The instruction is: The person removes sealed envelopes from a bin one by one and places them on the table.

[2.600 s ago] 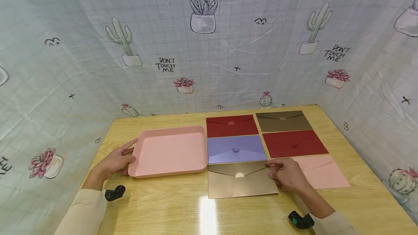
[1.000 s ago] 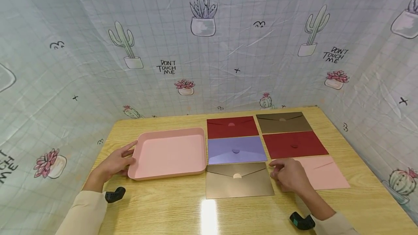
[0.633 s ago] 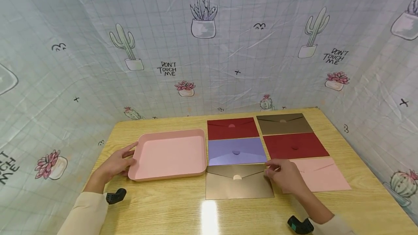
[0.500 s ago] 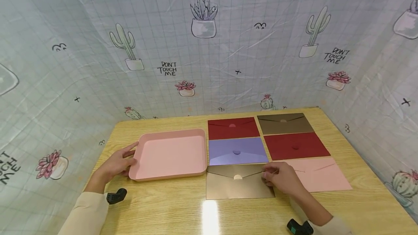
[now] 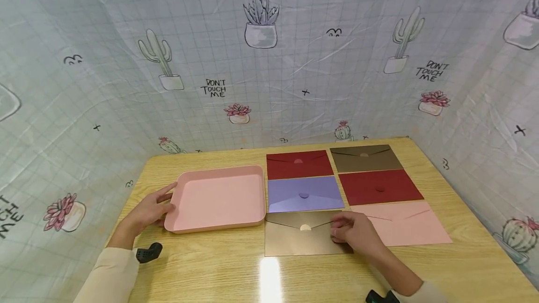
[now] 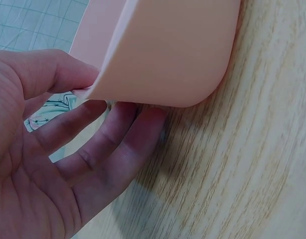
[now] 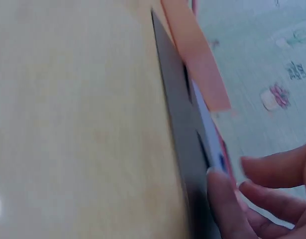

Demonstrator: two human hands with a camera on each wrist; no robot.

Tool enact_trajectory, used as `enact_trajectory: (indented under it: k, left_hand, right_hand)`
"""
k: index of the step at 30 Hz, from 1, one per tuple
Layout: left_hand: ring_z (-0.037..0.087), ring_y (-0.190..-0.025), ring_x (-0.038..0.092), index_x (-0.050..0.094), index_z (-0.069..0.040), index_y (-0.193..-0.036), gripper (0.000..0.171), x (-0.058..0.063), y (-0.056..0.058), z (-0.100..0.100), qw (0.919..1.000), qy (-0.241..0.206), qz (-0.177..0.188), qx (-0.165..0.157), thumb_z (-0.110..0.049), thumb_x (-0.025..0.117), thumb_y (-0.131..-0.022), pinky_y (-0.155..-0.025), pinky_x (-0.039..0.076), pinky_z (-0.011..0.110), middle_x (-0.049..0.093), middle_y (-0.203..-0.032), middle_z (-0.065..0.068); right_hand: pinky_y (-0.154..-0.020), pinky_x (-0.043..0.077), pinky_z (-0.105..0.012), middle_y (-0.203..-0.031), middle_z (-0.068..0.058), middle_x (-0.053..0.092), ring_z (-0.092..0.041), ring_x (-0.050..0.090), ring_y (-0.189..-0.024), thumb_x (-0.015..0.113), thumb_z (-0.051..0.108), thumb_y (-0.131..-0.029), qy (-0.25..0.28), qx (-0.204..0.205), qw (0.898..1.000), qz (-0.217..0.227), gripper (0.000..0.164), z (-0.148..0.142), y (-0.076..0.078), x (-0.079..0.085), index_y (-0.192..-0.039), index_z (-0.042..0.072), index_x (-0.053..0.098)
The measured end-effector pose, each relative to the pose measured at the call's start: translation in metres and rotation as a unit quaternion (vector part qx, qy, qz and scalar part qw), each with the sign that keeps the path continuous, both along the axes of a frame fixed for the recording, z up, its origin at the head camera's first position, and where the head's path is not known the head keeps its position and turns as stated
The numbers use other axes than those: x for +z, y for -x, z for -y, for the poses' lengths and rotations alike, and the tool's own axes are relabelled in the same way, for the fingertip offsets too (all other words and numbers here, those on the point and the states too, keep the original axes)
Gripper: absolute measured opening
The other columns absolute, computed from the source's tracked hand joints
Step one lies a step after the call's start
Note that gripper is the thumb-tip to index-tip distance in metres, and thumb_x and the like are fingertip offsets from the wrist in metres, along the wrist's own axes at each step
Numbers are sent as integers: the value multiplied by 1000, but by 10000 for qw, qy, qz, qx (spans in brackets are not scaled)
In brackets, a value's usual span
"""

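Observation:
A pink tray [image 5: 216, 200] stands on the left half of the table. My left hand [image 5: 145, 212] grips its left edge; in the left wrist view the thumb [image 6: 58, 74] lies at the rim and the other fingers reach behind the wall. A gold envelope [image 5: 294, 240] lies flat just right of the tray's near corner. My right hand [image 5: 358, 235] is over its right end, fingers bent. In the blurred right wrist view the thumb [image 7: 222, 199] is apart from the index finger; contact with the envelope is hard to tell.
Beyond the gold envelope lie a purple envelope [image 5: 305, 200] and a red one [image 5: 299, 167]. A second column holds a brown envelope [image 5: 366, 160], another red envelope [image 5: 366, 186] and a pink envelope [image 5: 408, 228]. A cactus-print cloth [image 5: 269, 83] surrounds the table.
My right hand first let the gold envelope settle left beside the tray and drew back, then came left over its right end. My left hand has stayed at the tray.

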State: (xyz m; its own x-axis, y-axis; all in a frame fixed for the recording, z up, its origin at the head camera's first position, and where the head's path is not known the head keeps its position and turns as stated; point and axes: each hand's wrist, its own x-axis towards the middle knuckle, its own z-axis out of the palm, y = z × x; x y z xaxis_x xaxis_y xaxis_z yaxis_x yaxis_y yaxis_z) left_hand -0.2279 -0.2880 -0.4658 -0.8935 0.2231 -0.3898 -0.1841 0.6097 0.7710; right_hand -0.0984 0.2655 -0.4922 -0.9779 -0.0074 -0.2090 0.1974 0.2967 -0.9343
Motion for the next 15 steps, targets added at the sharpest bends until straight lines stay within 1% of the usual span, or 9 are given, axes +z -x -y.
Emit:
enact_trajectory:
  k: [2, 3, 4, 6, 9, 12, 13, 15]
  left_hand:
    - [49, -134, 56, 6, -22, -170, 80, 0, 0, 0, 10000, 9, 17, 7, -16, 55, -106, -84, 61, 40, 16, -169, 34]
    - [49, -135, 56, 6, -22, -170, 80, 0, 0, 0, 10000, 12, 18, 4, -17, 55, -106, -83, 61, 40, 16, -169, 34]
    - [48, -134, 57, 6, -22, -170, 81, 0, 0, 0, 10000, 17, 15, 3, -17, 55, -106, -83, 60, 39, 16, -169, 34]
    - [46, -132, 59, 6, -22, -170, 81, 0, 0, 0, 10000, 27, -12, -16, -17, 56, -106, -81, 60, 37, 17, -169, 34]
    - [39, -118, 65, 7, -22, -170, 80, 1, -1, 0, 10000, -46, -56, -53, -16, 55, -106, -75, 57, 37, 16, -169, 35]
    - [31, -108, 66, 7, -21, -170, 79, 1, -2, 0, 9999, -130, -75, -81, -13, 54, -106, -71, 55, 37, 15, -169, 35]
    - [30, -106, 65, 7, -21, -170, 79, 1, -2, 0, 9998, -146, -75, -81, -13, 54, -106, -71, 54, 37, 15, -169, 35]
    - [29, -109, 66, 7, -20, -170, 79, 2, -2, 0, 9998, -116, -101, -99, -14, 54, -107, -72, 55, 37, 16, -169, 36]
  right_hand:
    - [-77, 65, -30, -94, -11, 68, -16, 72, -82, 68, -4, -92, 631, 26, 9977, 240, 34, 3, 0, -3, -123, -16, 63]
    - [-78, 65, -31, -94, -10, 68, -16, 72, -83, 66, -4, -93, 826, 10, 9959, 358, 34, 4, 0, -4, -125, -17, 62]
    - [-78, 65, -31, -94, -9, 67, -15, 72, -83, 65, -4, -94, 878, -29, 9953, 408, 33, 4, 0, -5, -125, -17, 62]
    - [-77, 65, -30, -93, -8, 67, -15, 72, -83, 65, -4, -94, 840, -113, 9954, 441, 32, 2, 0, -7, -124, -16, 63]
    - [-77, 65, -30, -93, -9, 66, -17, 72, -84, 65, -3, -94, 717, -132, 9963, 460, 31, -2, -1, -6, -123, -14, 63]
    - [-77, 65, -31, -93, -10, 66, -19, 72, -84, 64, -3, -95, 656, -109, 9967, 455, 30, -5, -1, -5, -123, -15, 63]
    - [-76, 65, -31, -92, -10, 66, -19, 72, -84, 64, -4, -95, 640, -101, 9969, 455, 30, -5, -1, -5, -122, -15, 64]
    - [-74, 65, -31, -91, -9, 66, -19, 72, -83, 64, -4, -95, 594, -71, 9972, 442, 29, -6, 0, -4, -122, -15, 64]
